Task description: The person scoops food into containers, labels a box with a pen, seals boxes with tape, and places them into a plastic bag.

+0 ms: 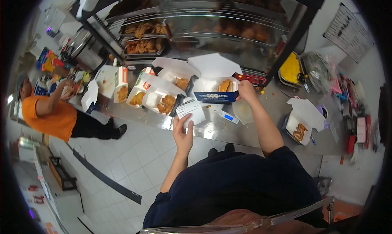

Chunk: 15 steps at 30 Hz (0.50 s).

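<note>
My left hand (183, 130) is closed on a white printed paper slip (192, 110) at the counter's front edge. A blue takeaway box (215, 96) stands to the slip's right with its white lid (214, 65) raised. White rice (205, 85) fills its left part, and golden fried chicken (225, 85) lies at the right. My right hand (246, 91) grips the box's right side. Just left of the slip, another open box (152, 109) holds rice and fried chicken. Below the blue box lies a small digital scale (228, 117), its screen lit blue, beside a translucent round piece (243, 112).
A glass food warmer (196, 23) with trays of fried chicken stands behind the counter (261, 129). At right are an open box with chicken wings (300, 131) and a tray of yellow food (290, 69). Cartons of chicken (121, 82) stand left. A person in orange (51, 111) works far left.
</note>
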Tool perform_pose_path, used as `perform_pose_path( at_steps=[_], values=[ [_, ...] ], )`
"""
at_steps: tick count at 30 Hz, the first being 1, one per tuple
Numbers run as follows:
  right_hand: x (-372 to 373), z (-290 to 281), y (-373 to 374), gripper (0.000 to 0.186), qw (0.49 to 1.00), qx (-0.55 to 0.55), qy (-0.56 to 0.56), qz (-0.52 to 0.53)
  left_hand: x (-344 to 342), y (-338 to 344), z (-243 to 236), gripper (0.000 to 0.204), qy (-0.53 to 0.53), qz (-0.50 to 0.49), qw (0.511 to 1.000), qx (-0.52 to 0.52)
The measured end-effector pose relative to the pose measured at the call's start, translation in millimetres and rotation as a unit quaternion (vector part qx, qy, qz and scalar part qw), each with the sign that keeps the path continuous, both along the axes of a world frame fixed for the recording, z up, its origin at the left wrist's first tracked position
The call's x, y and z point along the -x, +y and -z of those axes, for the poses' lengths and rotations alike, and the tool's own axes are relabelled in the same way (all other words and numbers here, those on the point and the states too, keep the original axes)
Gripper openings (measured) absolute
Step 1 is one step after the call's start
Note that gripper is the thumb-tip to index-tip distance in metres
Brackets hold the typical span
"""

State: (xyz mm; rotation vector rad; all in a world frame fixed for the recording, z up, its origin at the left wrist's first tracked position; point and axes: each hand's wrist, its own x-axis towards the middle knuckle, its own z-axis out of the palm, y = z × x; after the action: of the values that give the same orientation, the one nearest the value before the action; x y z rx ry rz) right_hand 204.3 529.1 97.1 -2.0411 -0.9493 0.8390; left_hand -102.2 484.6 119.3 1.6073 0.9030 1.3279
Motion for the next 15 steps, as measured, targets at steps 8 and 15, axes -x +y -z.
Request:
perform_pose_path(
  at_steps=[8,15],
  values=[
    [-23,1,-109,0.027,0.977,-0.116,0.174,0.039,-19,35,69,0.063,-0.024,0.071,0.943,0.323],
    [-22,-29,-193,0.026,0.981,-0.129,0.129,-0.071,-77,34,53,0.051,-0.006,0.281,0.854,0.438]
  ],
)
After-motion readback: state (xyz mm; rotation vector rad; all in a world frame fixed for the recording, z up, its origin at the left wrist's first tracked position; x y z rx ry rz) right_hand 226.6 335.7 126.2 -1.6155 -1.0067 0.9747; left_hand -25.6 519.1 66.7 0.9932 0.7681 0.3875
